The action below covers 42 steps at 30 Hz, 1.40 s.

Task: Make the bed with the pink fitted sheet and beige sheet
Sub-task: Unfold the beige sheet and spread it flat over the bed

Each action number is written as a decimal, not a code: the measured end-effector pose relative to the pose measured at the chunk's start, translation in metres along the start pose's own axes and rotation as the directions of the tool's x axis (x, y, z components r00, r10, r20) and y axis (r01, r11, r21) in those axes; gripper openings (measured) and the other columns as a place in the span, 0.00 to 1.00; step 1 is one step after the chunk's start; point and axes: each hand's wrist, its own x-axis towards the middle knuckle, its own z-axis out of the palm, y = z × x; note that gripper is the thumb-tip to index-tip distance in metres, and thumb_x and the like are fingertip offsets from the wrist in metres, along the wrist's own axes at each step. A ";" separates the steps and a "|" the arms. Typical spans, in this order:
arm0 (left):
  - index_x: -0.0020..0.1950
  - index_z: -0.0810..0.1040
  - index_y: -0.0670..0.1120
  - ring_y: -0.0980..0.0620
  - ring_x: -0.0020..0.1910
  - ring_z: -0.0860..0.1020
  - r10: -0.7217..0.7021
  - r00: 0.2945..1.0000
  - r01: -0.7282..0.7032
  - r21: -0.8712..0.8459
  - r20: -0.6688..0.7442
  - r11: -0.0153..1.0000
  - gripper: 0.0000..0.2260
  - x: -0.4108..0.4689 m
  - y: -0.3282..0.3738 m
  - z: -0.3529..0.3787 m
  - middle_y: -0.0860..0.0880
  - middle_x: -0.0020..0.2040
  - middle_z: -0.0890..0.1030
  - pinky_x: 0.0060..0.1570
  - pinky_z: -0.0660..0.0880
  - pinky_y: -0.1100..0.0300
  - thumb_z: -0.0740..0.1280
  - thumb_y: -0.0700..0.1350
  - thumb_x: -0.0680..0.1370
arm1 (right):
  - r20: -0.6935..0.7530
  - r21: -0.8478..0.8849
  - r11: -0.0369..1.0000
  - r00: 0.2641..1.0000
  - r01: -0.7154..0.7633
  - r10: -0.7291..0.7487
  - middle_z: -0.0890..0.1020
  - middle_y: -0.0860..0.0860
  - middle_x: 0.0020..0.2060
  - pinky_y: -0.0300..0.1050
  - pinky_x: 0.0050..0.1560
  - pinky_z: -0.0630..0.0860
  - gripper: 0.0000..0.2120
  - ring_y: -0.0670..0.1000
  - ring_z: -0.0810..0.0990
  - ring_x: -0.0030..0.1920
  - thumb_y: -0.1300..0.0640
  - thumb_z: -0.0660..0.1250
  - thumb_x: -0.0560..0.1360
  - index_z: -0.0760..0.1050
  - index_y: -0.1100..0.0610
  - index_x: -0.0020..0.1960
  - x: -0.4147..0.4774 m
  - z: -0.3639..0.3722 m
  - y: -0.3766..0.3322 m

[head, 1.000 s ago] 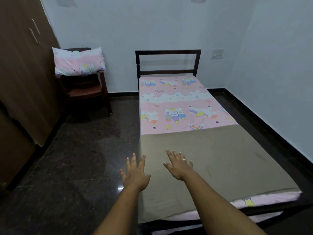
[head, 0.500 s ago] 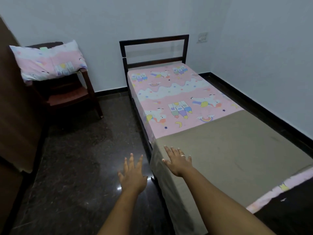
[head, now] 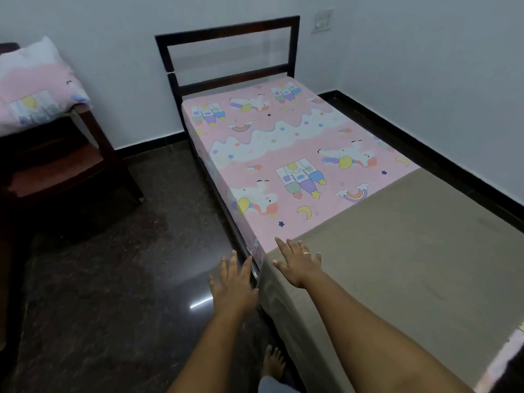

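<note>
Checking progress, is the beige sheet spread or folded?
Spread: the beige sheet lies flat across the near half, the pink fitted sheet bare beyond.

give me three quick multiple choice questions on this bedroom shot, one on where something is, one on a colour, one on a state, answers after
1. Where does the pillow lie?
A) on the floor
B) on the chair
C) inside a drawer

2. What colour is the sheet over the near part of the bed?
A) blue
B) green
C) beige

3. How is the right hand?
A) open, fingers straight
B) clenched in a fist
C) gripping a cup

Answers:
1 B: the pillow sits on the chair, left of the bed.
2 C: the beige sheet covers the near part, and the pink fitted sheet shows beyond it.
3 A: its fingers lie straight at the beige sheet's corner and hold nothing.
</note>
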 end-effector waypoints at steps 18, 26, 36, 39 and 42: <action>0.78 0.41 0.54 0.44 0.76 0.38 0.264 0.949 -0.306 0.313 0.170 0.899 0.33 0.299 0.029 -0.099 0.48 0.78 0.38 0.72 0.45 0.39 0.57 0.57 0.80 | -0.027 0.052 0.973 0.974 -0.225 0.227 0.45 0.47 0.78 0.64 0.72 0.45 0.29 0.54 0.44 0.77 0.40 0.48 0.81 0.38 0.42 0.77 0.239 -0.119 0.031; 0.76 0.35 0.54 0.46 0.76 0.38 0.477 0.826 -0.563 0.431 0.300 0.705 0.33 0.468 0.051 -0.146 0.50 0.78 0.38 0.72 0.45 0.41 0.54 0.58 0.81 | 0.009 0.331 0.799 0.848 -0.502 0.530 0.45 0.46 0.78 0.61 0.73 0.44 0.28 0.52 0.44 0.77 0.41 0.48 0.82 0.39 0.42 0.77 0.329 -0.126 0.055; 0.77 0.37 0.55 0.48 0.77 0.39 0.620 0.668 -0.744 0.388 0.411 0.544 0.31 0.591 0.145 -0.088 0.52 0.78 0.40 0.72 0.46 0.42 0.54 0.56 0.81 | -0.058 0.475 0.624 0.685 -0.621 0.726 0.46 0.47 0.78 0.58 0.73 0.48 0.28 0.54 0.46 0.77 0.42 0.48 0.82 0.41 0.44 0.78 0.413 -0.103 0.163; 0.77 0.38 0.54 0.48 0.77 0.39 0.676 0.606 -0.793 0.390 0.420 0.468 0.30 0.621 0.167 -0.040 0.52 0.78 0.40 0.73 0.47 0.43 0.53 0.56 0.81 | -0.100 0.403 0.597 0.616 -0.694 0.782 0.46 0.49 0.78 0.57 0.73 0.51 0.28 0.54 0.47 0.77 0.42 0.47 0.82 0.41 0.46 0.78 0.431 -0.074 0.222; 0.77 0.39 0.55 0.48 0.77 0.39 0.732 0.555 -0.825 0.375 0.395 0.423 0.28 0.648 0.184 -0.001 0.51 0.78 0.40 0.73 0.45 0.42 0.50 0.57 0.82 | -0.152 0.371 0.565 0.552 -0.737 0.820 0.48 0.50 0.78 0.57 0.73 0.50 0.29 0.55 0.48 0.77 0.42 0.47 0.81 0.44 0.48 0.78 0.450 -0.043 0.259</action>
